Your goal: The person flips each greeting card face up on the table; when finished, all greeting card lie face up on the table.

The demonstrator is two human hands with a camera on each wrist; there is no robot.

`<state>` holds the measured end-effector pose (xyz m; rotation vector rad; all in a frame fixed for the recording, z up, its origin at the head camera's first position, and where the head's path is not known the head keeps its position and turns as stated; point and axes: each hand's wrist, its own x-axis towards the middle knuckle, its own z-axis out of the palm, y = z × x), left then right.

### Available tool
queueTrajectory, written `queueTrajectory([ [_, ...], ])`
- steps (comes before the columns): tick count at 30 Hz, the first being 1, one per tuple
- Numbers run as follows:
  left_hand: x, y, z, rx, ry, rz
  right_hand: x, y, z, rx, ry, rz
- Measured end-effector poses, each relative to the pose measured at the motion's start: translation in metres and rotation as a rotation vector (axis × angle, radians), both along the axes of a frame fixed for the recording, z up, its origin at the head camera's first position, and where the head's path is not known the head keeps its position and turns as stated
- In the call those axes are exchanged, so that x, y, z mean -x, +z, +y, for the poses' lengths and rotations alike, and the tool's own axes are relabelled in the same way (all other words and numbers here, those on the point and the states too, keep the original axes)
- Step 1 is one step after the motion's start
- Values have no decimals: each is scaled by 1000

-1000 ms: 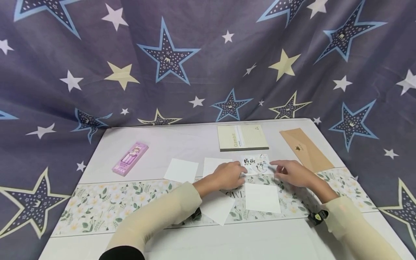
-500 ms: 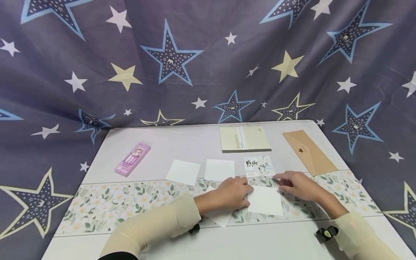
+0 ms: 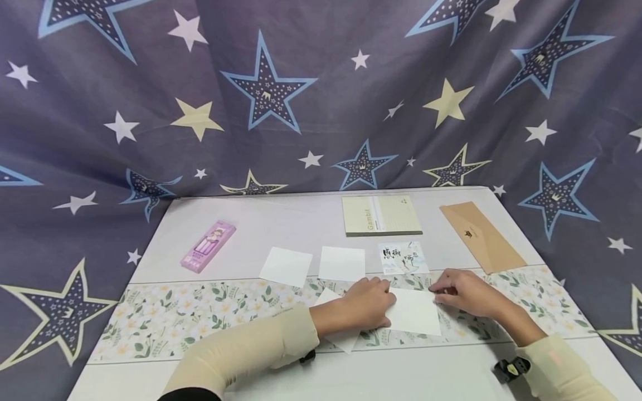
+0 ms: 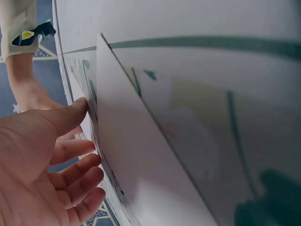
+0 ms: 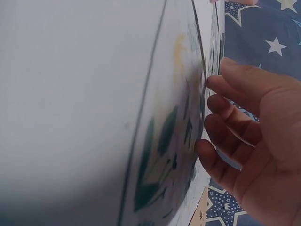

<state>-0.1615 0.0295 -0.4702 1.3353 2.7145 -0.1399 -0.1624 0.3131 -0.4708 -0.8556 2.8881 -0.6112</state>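
Note:
A plain white square card (image 3: 415, 313) lies flat on the floral band of the table, between my hands. My left hand (image 3: 368, 303) rests at its left edge, with the thumb apart from the bent fingers in the left wrist view. At the upper right corner of that card are the thumb and index fingertips of my right hand (image 3: 463, 292); its other fingers bend loosely in the right wrist view. A second white card (image 4: 127, 141) lies beneath my left hand and wrist, partly hidden. Behind the hands is a printed card (image 3: 403, 258) with black characters.
Two more white cards (image 3: 286, 266) lie behind and to the left. A pink box (image 3: 208, 246) sits at the far left. Toward the back are a pale notebook (image 3: 383, 215) and, at the right, a brown envelope (image 3: 482, 238). A star-patterned curtain (image 3: 301, 100) hangs behind the table.
Both hands have come off the printed card, which stays lying flat, and moved nearer to the person, to the plain white card in front of it.

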Motion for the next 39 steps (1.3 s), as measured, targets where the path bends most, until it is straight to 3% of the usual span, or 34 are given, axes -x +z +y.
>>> queueTrajectory([
  [7,0,5,0,4,3,-3,-1,0,-3,9,-18,-3],
  [17,0,5,2,-7,-13,15,-2,-1,-5,16,-109,-41],
  [24,-1,5,2,-6,-4,0,-2,-5,-2,90,-159,-122],
  [31,-1,3,2,-16,62,-34,-4,-1,2,209,-111,-234],
  [35,1,3,3,-68,132,-54,-6,3,2,283,-88,-300],
  [39,6,6,2,-241,178,-87,-4,8,2,351,-71,-305],
])
